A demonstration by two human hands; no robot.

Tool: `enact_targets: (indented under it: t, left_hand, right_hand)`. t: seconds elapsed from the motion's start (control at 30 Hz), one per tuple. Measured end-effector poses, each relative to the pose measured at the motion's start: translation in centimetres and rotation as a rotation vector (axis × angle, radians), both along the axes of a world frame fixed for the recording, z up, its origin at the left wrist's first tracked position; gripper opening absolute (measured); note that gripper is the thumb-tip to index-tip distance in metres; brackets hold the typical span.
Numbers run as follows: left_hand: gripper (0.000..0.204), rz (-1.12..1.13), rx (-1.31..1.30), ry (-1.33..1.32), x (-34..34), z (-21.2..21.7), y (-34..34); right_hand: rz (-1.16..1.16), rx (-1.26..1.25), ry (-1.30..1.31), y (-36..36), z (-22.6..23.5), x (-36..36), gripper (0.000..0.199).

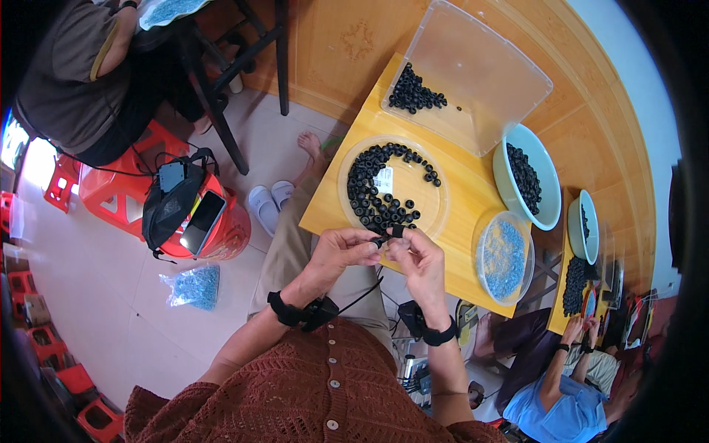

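My left hand (342,251) pinches a small black round piece (378,241) between thumb and fingers, at the near edge of the yellow wooden table (461,199). Close beside it, my right hand (421,262) has thumb and fingertips pressed together; whatever they hold is too small to make out. A black band (397,231) shows at a finger of that hand. Just beyond my fingertips lies a round clear tray (437,214), where many black ring-like pieces (362,179) form a curved heap around a white label (383,180).
A clear bin (480,70) with black pieces stands at the back. To the right are a pale green basin (548,210) of black pieces and a clear round dish (527,277) of blue bits. A phone (203,223) lies on red stools at left. Co-workers sit on both sides.
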State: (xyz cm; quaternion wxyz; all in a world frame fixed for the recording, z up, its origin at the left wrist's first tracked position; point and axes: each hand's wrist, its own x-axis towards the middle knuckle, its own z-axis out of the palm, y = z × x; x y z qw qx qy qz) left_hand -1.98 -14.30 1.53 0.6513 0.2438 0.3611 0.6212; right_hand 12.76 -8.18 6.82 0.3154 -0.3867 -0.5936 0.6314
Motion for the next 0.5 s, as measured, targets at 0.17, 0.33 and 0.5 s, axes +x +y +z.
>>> enact_targets:
  t: [0.17, 0.33, 0.5]
  left_hand:
    - [0.021, 0.053, -0.082, -0.061, 0.3, -0.5, 0.0]
    - [0.019, 0.065, -0.119, -0.051, 0.9, -0.2, 0.0]
    - [0.018, -0.023, -0.145, 0.014, 1.1, -0.2, 0.0]
  right_hand:
    - [-0.037, 0.936, -0.547, -1.8, 0.1, -1.3, 0.034]
    - [-0.039, 0.969, -0.609, -1.7, -0.8, -1.2, 0.028]
    - [0.038, 0.956, -0.658, -2.0, -0.8, -0.9, 0.027]
